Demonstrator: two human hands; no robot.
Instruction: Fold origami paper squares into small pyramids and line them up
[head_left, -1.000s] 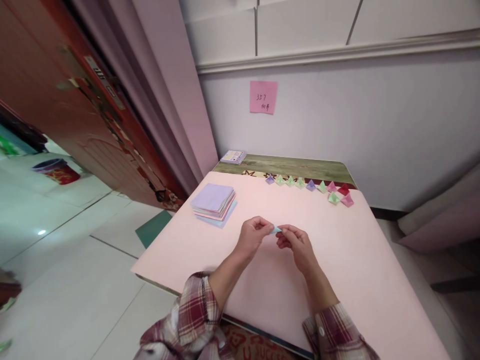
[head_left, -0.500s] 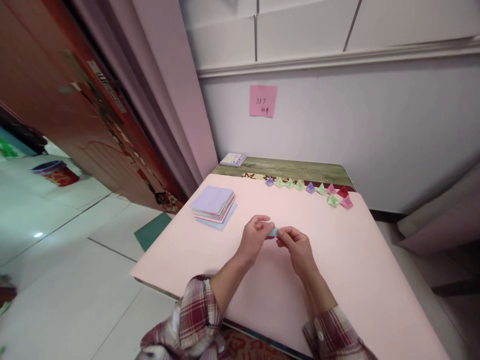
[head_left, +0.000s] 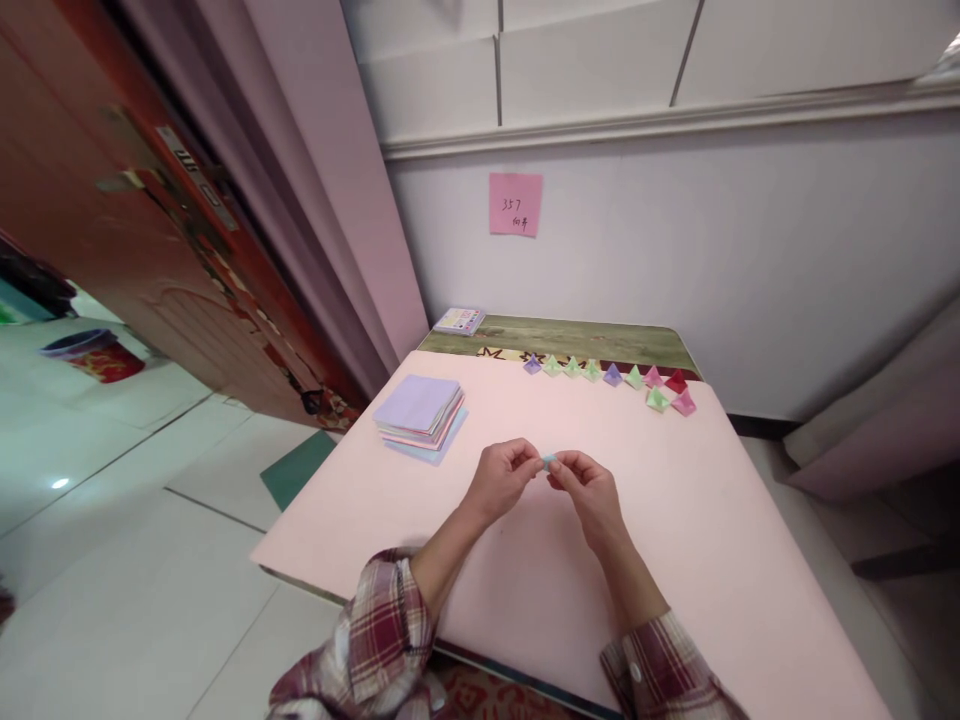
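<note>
A small folded piece of light blue paper point(head_left: 549, 462) is pinched between my two hands above the middle of the table. My left hand point(head_left: 506, 476) grips its left end with thumb and fingers closed. On the right end, my right hand point(head_left: 589, 490) pinches it the same way. Fingers cover most of the paper, so its exact shape is hidden. Beyond my hands stands a row of small folded paper pieces, among them a purple one point(head_left: 613, 374), a green one point(head_left: 657, 399) and a red one point(head_left: 676, 381).
Left of my hands lies a stack of coloured square paper point(head_left: 420, 403) on the pink-covered table point(head_left: 360, 530). A packet point(head_left: 460, 320) sits at the far left corner. A pink note point(head_left: 515, 204) sticks to the wall. A red door point(head_left: 187, 230) stands at the left.
Less of the blue paper shows between my fingers, and my fingertips have shifted closer together on it. The whole view has turned slightly to the right.
</note>
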